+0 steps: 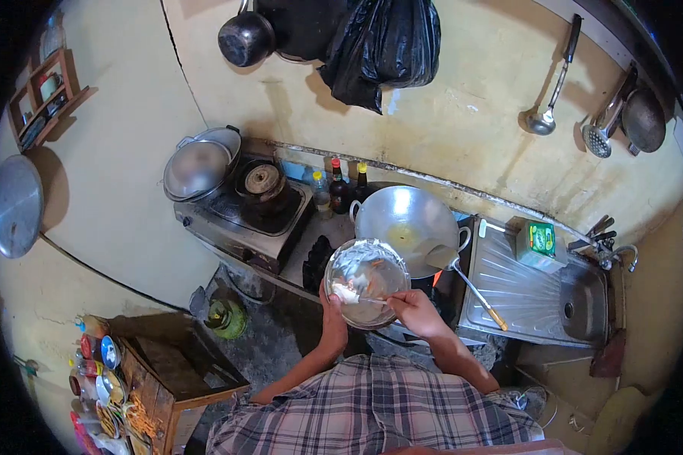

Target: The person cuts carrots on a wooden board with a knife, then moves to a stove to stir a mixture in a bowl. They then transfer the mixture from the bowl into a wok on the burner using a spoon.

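My left hand (333, 322) is wrapped around the left side of a clear round bowl (387, 282), which is tilted and smeared with white batter along its wall. Orange shreds show inside. My right hand (419, 312) pinches the thin handle of a spoon (369, 301) whose end lies in a white lump in the bowl. Just beyond the bowl sits a large metal wok (387, 205) with a little yellowish oil at its bottom. A spatula (474, 290) with a wooden-tipped handle rests across the wok's right rim.
Left of the wok, a stove (281, 243) carries a lidded pot (262, 182) and a big covered pan (197, 167). Bottles (340, 186) line the wall. At right is a steel sink (508, 265) with a green box (541, 239). A wooden crate (152, 387) stands lower left.
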Demonstrator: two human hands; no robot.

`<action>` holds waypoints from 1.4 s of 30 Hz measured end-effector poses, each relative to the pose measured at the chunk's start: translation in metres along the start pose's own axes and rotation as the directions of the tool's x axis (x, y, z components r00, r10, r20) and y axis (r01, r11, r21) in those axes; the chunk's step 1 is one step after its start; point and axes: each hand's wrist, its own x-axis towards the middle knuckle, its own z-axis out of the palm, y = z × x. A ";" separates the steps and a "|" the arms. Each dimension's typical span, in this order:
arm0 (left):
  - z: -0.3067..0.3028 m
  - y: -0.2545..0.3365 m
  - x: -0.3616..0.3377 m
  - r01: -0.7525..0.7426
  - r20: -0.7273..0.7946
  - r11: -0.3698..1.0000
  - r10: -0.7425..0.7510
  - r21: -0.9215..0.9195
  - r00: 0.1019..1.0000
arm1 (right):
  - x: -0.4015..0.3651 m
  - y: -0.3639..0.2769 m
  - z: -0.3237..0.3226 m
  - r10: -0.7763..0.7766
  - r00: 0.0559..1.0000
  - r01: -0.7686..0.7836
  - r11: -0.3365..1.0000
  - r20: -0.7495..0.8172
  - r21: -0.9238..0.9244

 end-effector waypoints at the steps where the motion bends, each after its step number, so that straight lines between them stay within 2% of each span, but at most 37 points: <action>1: -0.001 -0.003 0.000 -0.002 -0.006 1.000 0.002 -0.004 1.000 | 0.002 0.000 -0.003 0.001 1.000 -0.001 1.000 0.004 -0.006; 3: -0.005 -0.011 0.002 0.019 -0.019 0.999 -0.020 -0.031 1.000 | 0.005 -0.002 -0.010 -0.076 0.997 0.072 0.991 -0.027 -0.110; 6: -0.011 -0.022 0.006 0.015 -0.029 0.998 -0.017 -0.061 0.999 | 0.004 -0.016 -0.020 -0.076 0.992 0.052 0.973 -0.102 -0.224; 8: -0.010 -0.017 0.007 0.010 -0.035 1.000 -0.011 -0.027 0.999 | 0.016 -0.001 -0.032 -0.068 0.994 0.048 0.976 -0.088 -0.213; 10: -0.006 -0.013 0.009 0.007 -0.038 1.000 -0.007 0.007 0.999 | 0.021 0.000 -0.039 -0.190 0.980 0.177 0.969 -0.062 -0.174; 11: -0.005 -0.014 0.010 0.021 -0.034 1.000 -0.021 -0.013 0.999 | 0.021 -0.004 -0.044 -0.095 0.990 0.066 0.964 -0.102 -0.258; 13: -0.006 -0.019 0.013 0.035 -0.026 0.999 -0.036 -0.032 0.999 | 0.018 -0.015 -0.049 -0.089 0.990 0.059 0.968 -0.114 -0.243; 15: -0.005 -0.021 0.018 0.142 -0.013 0.984 -0.145 -0.106 0.989 | 0.016 -0.024 -0.052 -0.054 0.988 0.025 0.980 -0.143 -0.196; 18: 0.010 -0.002 0.015 0.164 -0.018 0.972 -0.170 -0.165 0.985 | 0.020 -0.030 -0.063 -0.069 0.987 0.027 0.963 -0.146 -0.269; 22: 0.017 0.005 0.017 0.190 -0.005 0.969 -0.193 -0.159 0.981 | 0.021 -0.043 -0.072 -0.049 0.987 0.017 0.979 -0.154 -0.201; 25: 0.019 0.003 0.024 0.209 -0.041 0.957 -0.222 -0.203 0.974 | 0.030 -0.044 -0.083 -0.072 0.986 0.035 0.972 -0.153 -0.233; 28: 0.021 0.008 0.031 0.188 -0.107 0.974 -0.201 -0.126 0.974 | 0.038 -0.050 -0.092 -0.004 0.988 -0.025 0.982 -0.154 -0.185; 30: 0.023 0.016 0.034 0.270 -0.222 0.959 -0.283 -0.089 0.933 | 0.048 -0.051 -0.099 0.000 0.984 -0.023 0.992 -0.176 -0.127; 31: 0.019 0.009 0.038 0.269 -0.223 0.959 -0.282 -0.090 0.933 | 0.053 -0.052 -0.104 -0.001 0.985 -0.022 0.992 -0.174 -0.128; 34: 0.003 -0.009 0.048 0.242 -0.260 0.953 -0.285 -0.183 0.923 | 0.075 -0.046 -0.120 0.016 0.984 -0.030 0.996 -0.179 -0.080; 36: -0.002 -0.005 0.047 0.255 -0.320 0.960 -0.280 -0.117 0.905 | 0.103 -0.028 -0.135 -0.046 0.964 -0.020 0.970 -0.263 -0.242; 37: -0.005 -0.005 0.046 0.254 -0.323 0.960 -0.279 -0.118 0.904 | 0.118 -0.016 -0.142 -0.046 0.964 -0.019 0.970 -0.260 -0.243; 39: -0.012 -0.004 0.043 0.257 -0.355 0.952 -0.300 -0.164 0.885 | 0.150 0.009 -0.153 -0.186 0.949 0.057 0.896 -0.255 -0.441; 40: -0.016 -0.005 0.042 0.255 -0.359 0.953 -0.299 -0.164 0.884 | 0.164 0.021 -0.157 -0.186 0.950 0.059 0.895 -0.251 -0.441; 42: -0.024 -0.006 0.040 0.225 -0.339 0.954 -0.282 -0.198 0.897 | 0.191 0.041 -0.161 -0.179 0.936 -0.039 0.803 -0.303 -0.595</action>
